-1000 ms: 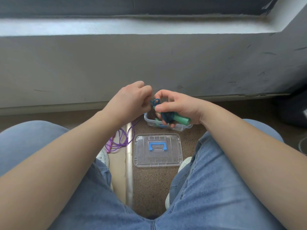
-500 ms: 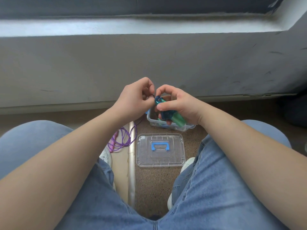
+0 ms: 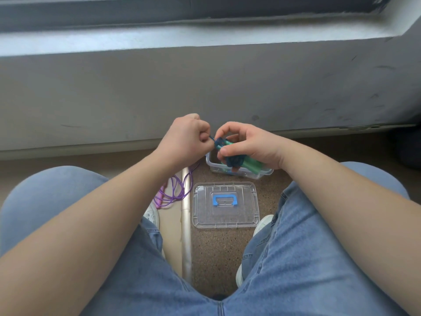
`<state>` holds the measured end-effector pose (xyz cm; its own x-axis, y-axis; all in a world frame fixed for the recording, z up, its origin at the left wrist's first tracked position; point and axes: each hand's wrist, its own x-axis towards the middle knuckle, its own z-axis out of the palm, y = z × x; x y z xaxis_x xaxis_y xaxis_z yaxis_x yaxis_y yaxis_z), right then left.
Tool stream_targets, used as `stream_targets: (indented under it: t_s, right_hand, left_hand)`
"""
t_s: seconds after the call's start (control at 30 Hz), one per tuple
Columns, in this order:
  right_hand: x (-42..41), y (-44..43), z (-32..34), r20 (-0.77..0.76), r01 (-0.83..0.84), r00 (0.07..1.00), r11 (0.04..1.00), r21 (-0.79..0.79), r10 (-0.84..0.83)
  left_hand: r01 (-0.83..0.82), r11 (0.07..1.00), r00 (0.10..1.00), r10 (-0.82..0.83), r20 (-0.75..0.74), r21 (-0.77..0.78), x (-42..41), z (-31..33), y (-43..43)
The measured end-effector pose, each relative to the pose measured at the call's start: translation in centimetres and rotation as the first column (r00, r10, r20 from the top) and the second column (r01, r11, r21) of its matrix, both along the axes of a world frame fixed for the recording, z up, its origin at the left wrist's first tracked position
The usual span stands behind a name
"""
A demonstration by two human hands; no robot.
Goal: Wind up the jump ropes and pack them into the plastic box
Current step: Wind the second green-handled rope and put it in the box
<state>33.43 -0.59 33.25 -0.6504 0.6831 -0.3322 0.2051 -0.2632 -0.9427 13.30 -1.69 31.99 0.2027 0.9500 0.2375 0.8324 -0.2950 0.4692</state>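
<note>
Above the plastic box (image 3: pixel 237 174), right grip (image 3: pixel 248 144) clasping wound jump rope (image 3: pixel 250 164), left grip (image 3: pixel 184 137) pinching its end

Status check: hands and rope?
Left grip pinching cord end. Right grip holding wound green-handled rope over box. Purple rope loose on floor, lid off.

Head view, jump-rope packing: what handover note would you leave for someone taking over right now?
Left hand: pinches the loose cord end of the blue rope.
Right hand: grips the blue rope, mostly wound round its green handles, above the box.
Box: open on the floor; lid flat, nearer the person.
Purple rope: loose on the floor, left of the lid.
Done: blue rope nearly wound.
Left: tuck its end, pack it, then wind and pack the purple rope.
</note>
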Motion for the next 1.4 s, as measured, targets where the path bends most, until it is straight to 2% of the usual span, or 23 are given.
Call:
stream_targets:
  t_s: [0.13,0.37,0.5,0.6,0.7,0.83,1.0,1.13,1.23,1.4]
  right_hand:
    - [-0.4,0.0,-0.4,0.069,0.013,0.997,0.997,0.075,-0.018]
    - [-0.4,-0.1,-0.6,0.072,0.017,0.997,0.999,0.031,-0.019]
    - [-0.5,-0.1,-1.0,0.068,0.091,0.993,0.995,0.038,-0.093]
    - [-0.2,0.4,-1.5,0.155,0.146,0.974,0.982,0.123,-0.165]
    - [0.0,0.6,-1.5,0.263,0.108,0.952,0.975,0.196,-0.158]
    - [-0.3,0.4,-1.4,0.356,0.01,0.932,0.985,0.171,-0.071]
    - [-0.7,1.1,-1.9,0.411,-0.018,0.91,0.986,0.165,-0.052]
    - [-0.7,3.3,-3.1,0.431,0.086,0.891,0.985,0.151,-0.144]
    - [-0.6,5.4,-4.8,0.452,0.206,0.862,0.974,0.097,-0.227]
    - [-0.4,8.7,-9.5,0.543,0.383,0.747,0.916,0.121,-0.384]
  left_hand:
    - [-0.03,0.999,0.999,0.029,-0.028,-0.015,-0.2,-0.4,-0.1]
    - [-0.096,0.992,0.995,0.093,-0.038,-0.087,-0.1,-0.9,-0.1]
    - [-0.119,0.979,0.985,0.138,0.108,-0.167,-0.4,-0.4,-0.4]
    - [-0.101,0.946,0.942,0.191,0.277,-0.307,-0.4,-0.3,-0.5]
    - [-0.04,0.912,0.881,0.226,0.417,-0.409,-0.3,-0.5,-0.4]
    - [0.014,0.875,0.816,0.269,0.511,-0.483,-0.3,-0.8,-0.2]
    - [0.089,0.791,0.798,0.306,0.519,-0.605,-0.1,-1.5,0.8]
    - [0.076,0.807,0.803,0.299,0.516,-0.586,-0.2,-2.0,2.6]
    - [0.041,0.761,0.78,0.38,0.497,-0.647,0.3,-3.1,4.3]
    - [0.008,0.707,0.762,0.453,0.462,-0.707,1.0,-7.2,6.3]
